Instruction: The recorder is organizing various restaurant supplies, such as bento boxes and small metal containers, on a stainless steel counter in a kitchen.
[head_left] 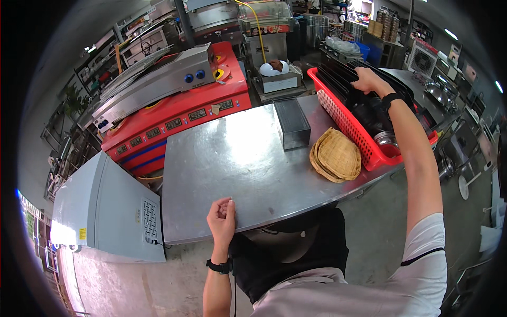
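Fingers (369, 74) of the right hand (368, 80) curl down over the stack of black trays (346, 79) standing on edge in the red plastic basket (351, 127), gripping their top edges; the arm reaches far forward to the right. Loosely curled and holding nothing, the left hand (222, 217) rests its knuckles against the near edge of the stainless steel table (232, 169), thumb side up.

By size, the steel table comes first, filling the middle of the view, its bare top reflecting the ceiling light. Behind it to the left stands a red machine (174, 116) with a slanted metal housing and two blue knobs. Left of the table, lower down, sits a pale grey cabinet (100, 206) with a vent grille on its side. The red basket lies on the table's right end, running away from the person, and overhangs the right edge slightly; besides the trays it holds some dark items and a metal lid, hard to make out. Just beside the basket, nearer the person, lies a stack of shallow woven bamboo trays (337, 156), touching the basket's wall. A rectangular metal loaf tin (291, 124) stands to the left of them, apart from both. Each wrist wears a black band (392, 98).
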Tool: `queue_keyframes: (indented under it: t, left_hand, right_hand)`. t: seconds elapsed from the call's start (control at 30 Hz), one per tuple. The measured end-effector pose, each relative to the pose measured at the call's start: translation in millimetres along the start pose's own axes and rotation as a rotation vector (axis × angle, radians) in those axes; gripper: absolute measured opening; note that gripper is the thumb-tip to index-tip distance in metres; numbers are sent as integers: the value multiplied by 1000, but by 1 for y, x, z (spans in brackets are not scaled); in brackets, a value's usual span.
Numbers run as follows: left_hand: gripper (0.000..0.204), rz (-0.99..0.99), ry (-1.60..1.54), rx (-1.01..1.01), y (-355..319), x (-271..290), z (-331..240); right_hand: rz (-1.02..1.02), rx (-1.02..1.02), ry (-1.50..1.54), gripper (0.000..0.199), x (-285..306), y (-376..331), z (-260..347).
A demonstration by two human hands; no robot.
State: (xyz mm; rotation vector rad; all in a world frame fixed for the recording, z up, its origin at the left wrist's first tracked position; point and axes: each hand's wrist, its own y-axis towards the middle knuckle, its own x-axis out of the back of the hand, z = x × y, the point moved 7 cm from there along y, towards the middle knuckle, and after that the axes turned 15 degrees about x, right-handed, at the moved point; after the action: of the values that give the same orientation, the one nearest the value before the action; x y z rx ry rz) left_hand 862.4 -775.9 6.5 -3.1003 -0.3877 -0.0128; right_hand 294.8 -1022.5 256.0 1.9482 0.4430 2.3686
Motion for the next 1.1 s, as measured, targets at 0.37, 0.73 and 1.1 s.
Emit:
queue_keyframes:
  t: [0.37,0.73,1.1]
  left_hand:
    - [21,-5,-5,-30,-3,0,-3]
    - [24,-5,-39,-33,0,-1,-7]
    - [60,353,-688,87,-26,-40,-44]
  right_hand:
    - [-175,217,-426,25,7,11,17]
    - [-603,42,569,46,89,-73,87]
    - [106,-46,1851,43,-186,-241,367]
